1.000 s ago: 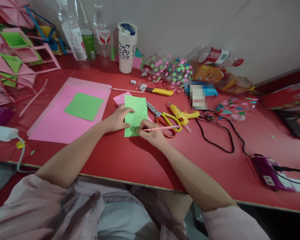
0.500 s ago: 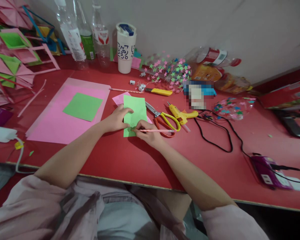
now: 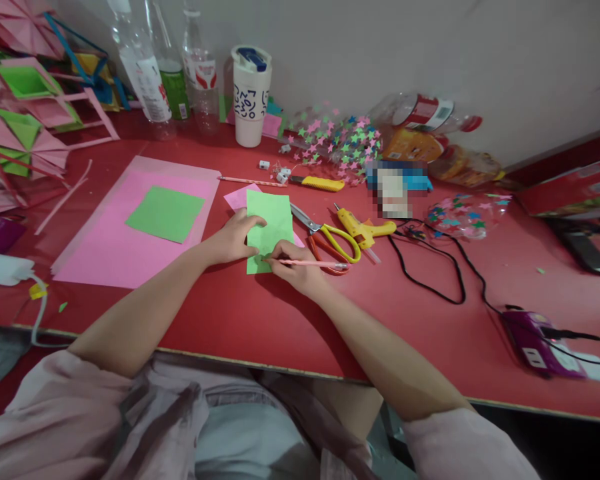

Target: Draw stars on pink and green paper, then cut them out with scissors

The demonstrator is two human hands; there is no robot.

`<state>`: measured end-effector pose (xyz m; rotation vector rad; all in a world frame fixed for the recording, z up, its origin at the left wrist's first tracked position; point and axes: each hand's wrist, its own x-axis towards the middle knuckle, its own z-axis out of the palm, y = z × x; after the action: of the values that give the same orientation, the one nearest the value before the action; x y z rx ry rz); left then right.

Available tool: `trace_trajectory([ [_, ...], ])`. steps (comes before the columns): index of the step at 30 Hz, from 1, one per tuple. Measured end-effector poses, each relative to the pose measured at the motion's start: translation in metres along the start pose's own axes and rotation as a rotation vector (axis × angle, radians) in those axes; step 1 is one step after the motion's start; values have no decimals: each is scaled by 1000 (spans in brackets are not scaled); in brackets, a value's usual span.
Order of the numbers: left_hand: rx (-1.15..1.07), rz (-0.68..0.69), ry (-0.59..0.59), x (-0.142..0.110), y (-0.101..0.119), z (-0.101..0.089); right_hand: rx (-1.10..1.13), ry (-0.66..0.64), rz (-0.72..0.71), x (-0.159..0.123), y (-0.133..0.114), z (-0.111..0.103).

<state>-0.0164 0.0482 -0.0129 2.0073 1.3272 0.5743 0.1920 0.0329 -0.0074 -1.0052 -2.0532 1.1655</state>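
Note:
A light green sheet of paper (image 3: 269, 213) lies on the red table, partly over a pink piece of paper (image 3: 236, 195). My left hand (image 3: 234, 238) rests on its left edge, thumb and fingers spread apart. My right hand (image 3: 296, 267) is closed round a pink pencil (image 3: 317, 264), its tip at the lower part of the green sheet. The tip itself is mostly hidden by my fingers. Just right of the sheet lie scissors (image 3: 330, 241) with one yellow and one red handle.
A yellow glue gun (image 3: 364, 230), a yellow utility knife (image 3: 320, 183) and a second pencil (image 3: 253, 181) lie beyond my hands. Pink sheets (image 3: 100, 253) carry a green square (image 3: 167, 213) at left. A tumbler (image 3: 250, 97) and several bottles stand along the wall. A black cord (image 3: 430, 300) trails right.
The pencil's eraser end has dipped slightly toward me in my right hand. My left hand has stayed in place on the green sheet.

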Motion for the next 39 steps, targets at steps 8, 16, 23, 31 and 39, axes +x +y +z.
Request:
trace_trajectory([
  [8,2,-20,-9,-1,4,-1,-33,82,-2,0,2,1],
  [16,9,-6,-15,-1,2,-1,-57,114,1,1,3,1],
  [23,-12,-3,2,-1,0,0,-78,127,28,0,0,0],
  [31,23,-14,-14,0,2,-1,-88,118,11,0,2,-1],
  [39,2,-9,-7,0,0,0,-79,67,-26,-1,6,0],
])
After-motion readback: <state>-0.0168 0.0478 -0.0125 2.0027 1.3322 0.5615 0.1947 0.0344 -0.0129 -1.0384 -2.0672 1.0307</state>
